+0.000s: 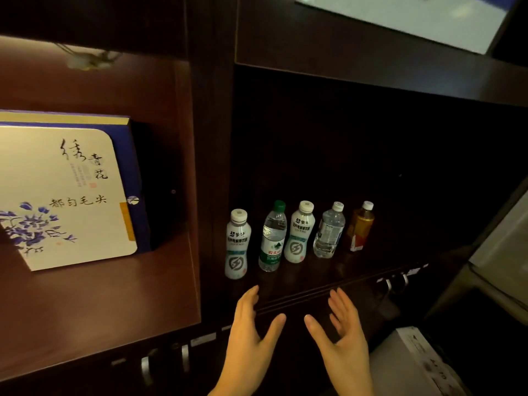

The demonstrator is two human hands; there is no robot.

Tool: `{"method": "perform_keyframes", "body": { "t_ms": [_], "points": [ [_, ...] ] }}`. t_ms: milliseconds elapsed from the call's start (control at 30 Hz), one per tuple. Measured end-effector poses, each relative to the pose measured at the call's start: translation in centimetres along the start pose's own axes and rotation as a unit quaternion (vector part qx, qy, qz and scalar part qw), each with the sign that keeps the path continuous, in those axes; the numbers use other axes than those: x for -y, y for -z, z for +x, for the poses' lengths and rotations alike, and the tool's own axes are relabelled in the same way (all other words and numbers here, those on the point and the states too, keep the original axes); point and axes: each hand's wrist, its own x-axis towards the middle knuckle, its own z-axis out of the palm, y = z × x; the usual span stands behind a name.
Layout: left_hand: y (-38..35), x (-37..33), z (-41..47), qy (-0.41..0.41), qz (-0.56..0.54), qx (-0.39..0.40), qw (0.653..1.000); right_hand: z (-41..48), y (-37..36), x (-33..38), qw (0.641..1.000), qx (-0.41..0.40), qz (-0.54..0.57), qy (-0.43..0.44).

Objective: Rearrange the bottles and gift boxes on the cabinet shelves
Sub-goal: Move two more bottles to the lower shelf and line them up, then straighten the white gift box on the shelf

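Several bottles stand in a row on the dark right shelf: a white drink bottle, a green-capped water bottle, a second white drink bottle, a clear water bottle and an amber tea bottle. A white and blue gift box with blue flowers leans upright in the lit left compartment. My left hand and my right hand hover open, palms facing each other, just below the shelf's front edge, holding nothing.
A vertical wood divider separates the two compartments. Metal handles sit under the right shelf and more handles under the left one. A white box lies at lower right, and a grey panel stands at the right edge.
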Motion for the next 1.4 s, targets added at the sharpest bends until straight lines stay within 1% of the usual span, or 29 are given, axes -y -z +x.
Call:
{"method": "perform_keyframes", "body": {
  "t_ms": [133, 233, 467, 600, 800, 967, 1100, 1400],
  "points": [
    [3.0, -0.8, -1.1, -0.022, -0.005, -0.019, 1.0, -2.0, -1.7, 1.9, 1.0, 0.003, 0.003, 0.01],
    [6.1, -0.9, -1.6, -0.01, -0.019, -0.053, 0.998, -2.9, -3.9, 3.6, 0.999, 0.021, 0.005, 0.024],
    [15.0, 0.0, -2.5, 0.001, 0.007, -0.17, 0.985, -4.5, -11.3, 6.5, 0.993, 0.089, 0.023, 0.072],
    [20.5, 0.9, -3.6, 0.017, 0.008, -0.241, 0.97, -5.6, -15.9, 7.9, 0.985, 0.142, 0.036, 0.094],
    [27.9, 2.0, -5.4, 0.029, 0.031, -0.323, 0.945, -7.2, -22.3, 10.1, 0.969, 0.215, 0.053, 0.11],
    [32.0, 2.6, -6.0, 0.042, 0.05, -0.342, 0.937, -7.6, -25.8, 10.7, 0.963, 0.245, 0.041, 0.107],
    [33.9, 3.2, -5.1, 0.048, 0.058, -0.347, 0.935, -6.6, -27.6, 10.9, 0.963, 0.249, 0.018, 0.105],
    [37.0, 6.6, 1.9, 0.086, 0.038, -0.34, 0.936, -0.3, -32.7, 9.6, 0.97, 0.231, -0.002, 0.07]
  ]
}}
